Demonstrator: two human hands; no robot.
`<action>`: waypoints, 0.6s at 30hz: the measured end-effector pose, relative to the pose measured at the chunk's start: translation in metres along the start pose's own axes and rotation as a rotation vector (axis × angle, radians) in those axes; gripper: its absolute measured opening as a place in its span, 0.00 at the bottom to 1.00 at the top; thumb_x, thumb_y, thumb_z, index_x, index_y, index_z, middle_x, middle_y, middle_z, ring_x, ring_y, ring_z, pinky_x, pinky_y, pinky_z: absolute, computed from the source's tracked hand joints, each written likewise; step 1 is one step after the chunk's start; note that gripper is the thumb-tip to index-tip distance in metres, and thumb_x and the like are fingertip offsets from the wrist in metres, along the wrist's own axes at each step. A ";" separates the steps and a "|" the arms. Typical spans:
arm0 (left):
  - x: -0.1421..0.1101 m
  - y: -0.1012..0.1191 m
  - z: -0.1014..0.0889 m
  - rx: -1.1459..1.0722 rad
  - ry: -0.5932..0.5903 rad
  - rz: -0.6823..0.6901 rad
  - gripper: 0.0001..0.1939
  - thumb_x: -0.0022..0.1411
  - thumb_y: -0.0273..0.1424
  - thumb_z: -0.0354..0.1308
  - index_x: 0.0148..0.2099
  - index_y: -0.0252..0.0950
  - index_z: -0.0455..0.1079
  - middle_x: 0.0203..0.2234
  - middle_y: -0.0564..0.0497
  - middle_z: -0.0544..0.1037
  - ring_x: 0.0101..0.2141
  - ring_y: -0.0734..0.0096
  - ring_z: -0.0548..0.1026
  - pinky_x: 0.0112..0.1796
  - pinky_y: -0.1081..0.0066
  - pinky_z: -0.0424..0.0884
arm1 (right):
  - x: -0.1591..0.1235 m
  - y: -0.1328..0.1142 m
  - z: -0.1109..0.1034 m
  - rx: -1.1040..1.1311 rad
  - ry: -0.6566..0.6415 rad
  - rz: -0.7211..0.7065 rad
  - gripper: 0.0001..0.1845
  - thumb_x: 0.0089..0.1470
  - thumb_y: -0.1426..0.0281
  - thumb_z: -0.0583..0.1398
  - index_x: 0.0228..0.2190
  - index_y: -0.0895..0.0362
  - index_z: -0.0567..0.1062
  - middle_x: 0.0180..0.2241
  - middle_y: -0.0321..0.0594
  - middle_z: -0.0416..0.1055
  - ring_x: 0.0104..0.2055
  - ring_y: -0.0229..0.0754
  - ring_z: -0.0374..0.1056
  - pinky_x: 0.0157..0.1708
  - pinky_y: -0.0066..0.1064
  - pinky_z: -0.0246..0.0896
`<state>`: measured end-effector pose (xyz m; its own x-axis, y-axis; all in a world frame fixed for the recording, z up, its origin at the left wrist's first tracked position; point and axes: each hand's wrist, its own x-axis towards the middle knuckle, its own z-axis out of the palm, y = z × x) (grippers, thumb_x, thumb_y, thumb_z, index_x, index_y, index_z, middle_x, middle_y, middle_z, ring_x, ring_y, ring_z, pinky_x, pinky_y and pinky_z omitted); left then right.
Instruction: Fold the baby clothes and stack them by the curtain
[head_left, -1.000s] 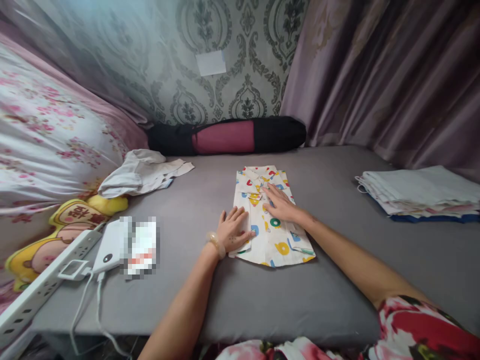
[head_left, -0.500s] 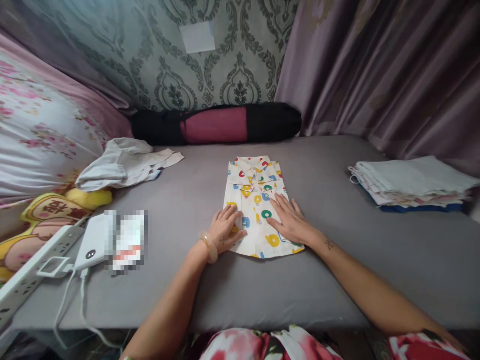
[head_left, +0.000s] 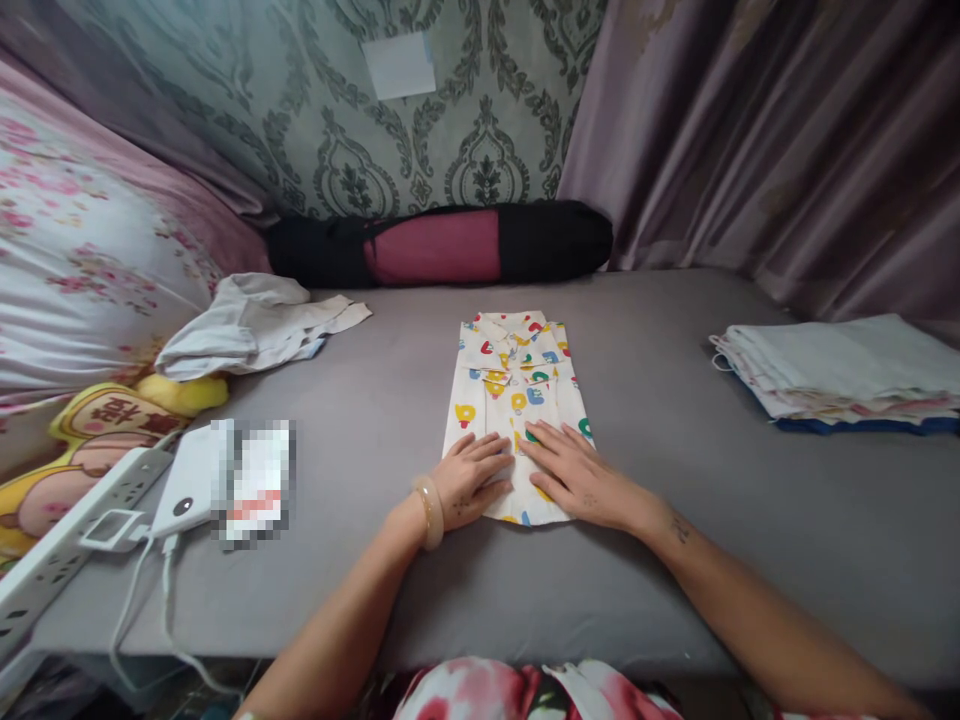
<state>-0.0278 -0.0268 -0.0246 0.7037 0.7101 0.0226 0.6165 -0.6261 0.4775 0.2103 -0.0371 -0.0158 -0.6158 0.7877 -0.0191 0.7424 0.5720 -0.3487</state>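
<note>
A white shirt (head_left: 499, 400) printed with colourful letters and shapes lies flat in front of me, its collar at the far end and its sides folded in. On its lower left part rests my left hand (head_left: 472, 477), open, palm down, with a pale bangle at the wrist. My right hand (head_left: 574, 472) lies open and flat on the lower right part, fingers pointing toward the shirt's middle. The two hands are close together but apart. Parts of the hem are covered by them.
Folded cloths (head_left: 840, 370) form a stack at the right. A crumpled light garment (head_left: 255, 325), a white power bank (head_left: 196, 475) with cables and a power strip (head_left: 75, 560) are at the left. A long black and maroon bag (head_left: 435, 247) lies along the wall.
Both hands have slid nearer to each other and toward the shirt's lower edge. The lower right corner that flared outward is now narrower. My view has shifted slightly.
</note>
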 end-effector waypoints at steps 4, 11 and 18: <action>0.000 -0.003 -0.004 -0.039 0.117 0.037 0.18 0.67 0.39 0.49 0.54 0.37 0.70 0.58 0.41 0.68 0.59 0.58 0.65 0.58 0.54 0.60 | -0.003 0.005 -0.002 0.096 0.043 -0.036 0.25 0.64 0.62 0.50 0.60 0.52 0.62 0.65 0.44 0.54 0.67 0.46 0.48 0.65 0.47 0.43; -0.006 -0.018 -0.011 0.061 0.447 -0.434 0.18 0.66 0.39 0.47 0.49 0.35 0.70 0.39 0.42 0.76 0.40 0.60 0.75 0.42 0.62 0.70 | -0.006 0.032 -0.018 0.185 0.360 0.390 0.20 0.62 0.61 0.50 0.49 0.52 0.74 0.46 0.42 0.76 0.45 0.45 0.72 0.43 0.35 0.66; -0.011 -0.025 -0.024 0.030 0.306 -0.755 0.14 0.62 0.40 0.51 0.45 0.39 0.70 0.24 0.50 0.77 0.28 0.64 0.75 0.31 0.70 0.65 | -0.014 0.047 -0.037 0.129 0.153 0.779 0.19 0.61 0.59 0.49 0.29 0.55 0.74 0.27 0.42 0.77 0.25 0.41 0.71 0.25 0.29 0.58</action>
<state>-0.0588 -0.0112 -0.0158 -0.0300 0.9980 -0.0552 0.8983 0.0512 0.4365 0.2636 -0.0129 0.0032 0.1160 0.9775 -0.1764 0.9017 -0.1781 -0.3940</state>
